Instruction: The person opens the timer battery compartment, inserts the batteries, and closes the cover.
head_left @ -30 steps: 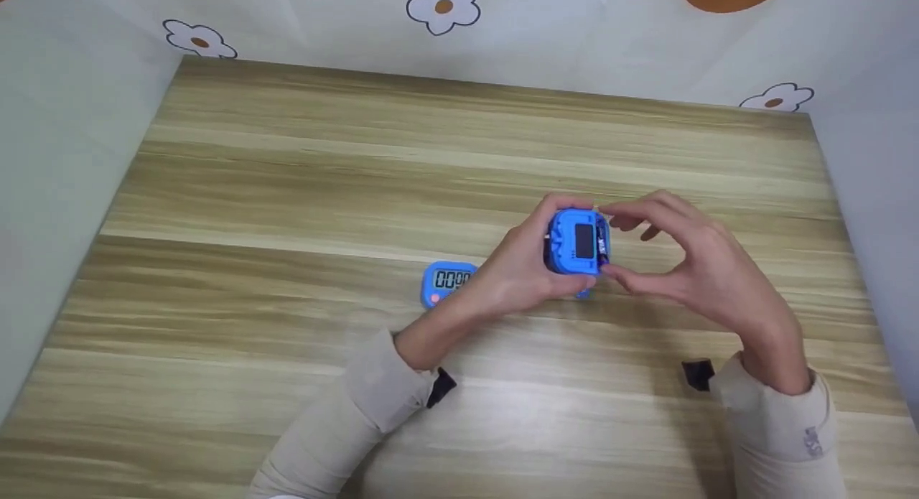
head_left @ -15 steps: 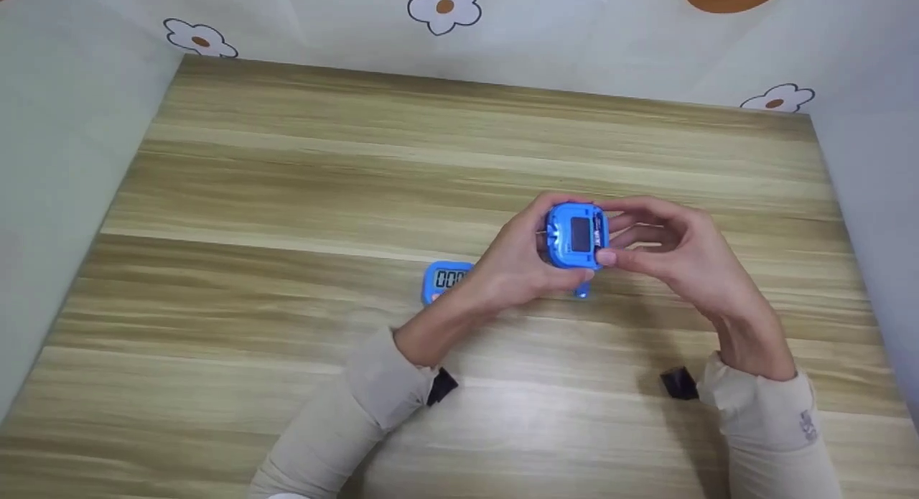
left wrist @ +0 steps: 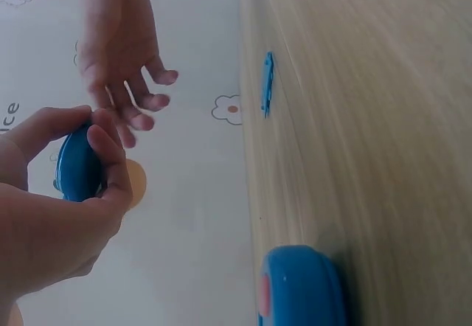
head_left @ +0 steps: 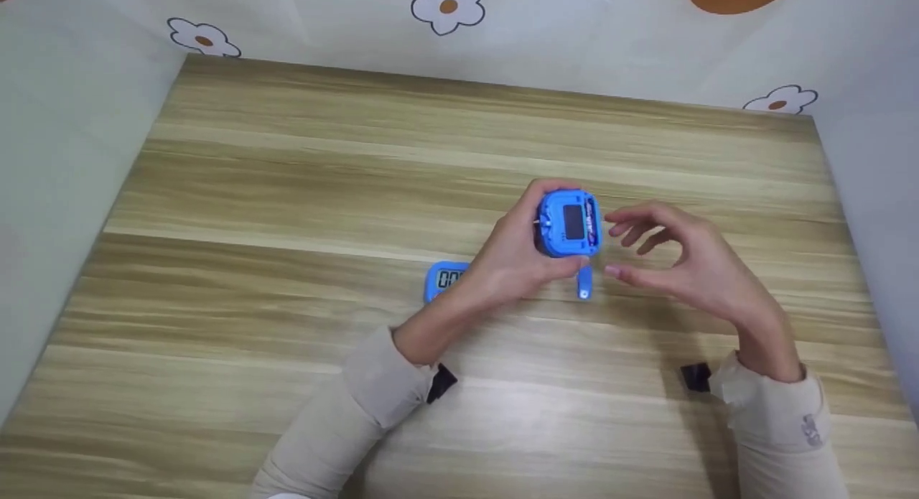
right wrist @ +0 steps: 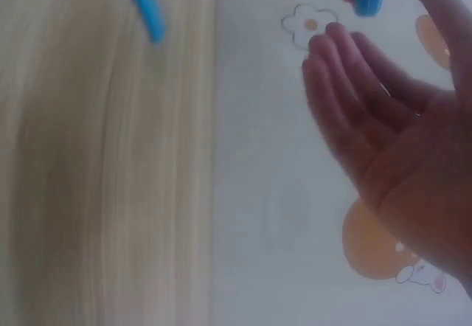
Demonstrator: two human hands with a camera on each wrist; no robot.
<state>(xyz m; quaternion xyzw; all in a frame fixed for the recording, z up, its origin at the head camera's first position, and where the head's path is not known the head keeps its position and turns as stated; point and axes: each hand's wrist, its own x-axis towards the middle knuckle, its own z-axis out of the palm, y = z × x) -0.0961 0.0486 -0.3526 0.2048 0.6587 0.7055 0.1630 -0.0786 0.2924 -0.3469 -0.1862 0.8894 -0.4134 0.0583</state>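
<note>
My left hand (head_left: 517, 255) grips a blue digital timer (head_left: 556, 235) above the table, its back turned up toward the head camera. In the uncovered slot along the timer's right side lies a battery (head_left: 591, 222) with a dark purple wrapper. My right hand (head_left: 700, 266) hovers just right of the timer, apart from it, fingers loosely bent and holding nothing. On the table below lies a narrow blue battery cover (head_left: 585, 283), also visible in the left wrist view as a thin blue strip (left wrist: 267, 84).
A second blue timer (head_left: 446, 278) with a digit display lies on the table, partly hidden behind the left forearm. The wood-grain table (head_left: 323, 161) meets a pale wall sheet (head_left: 344, 18) printed with flowers at its far edge.
My right hand came in to touch the battery side of the timer, then drew back to the right. The left hand shifted the timer slightly up and left, uncovering more of the battery cover.
</note>
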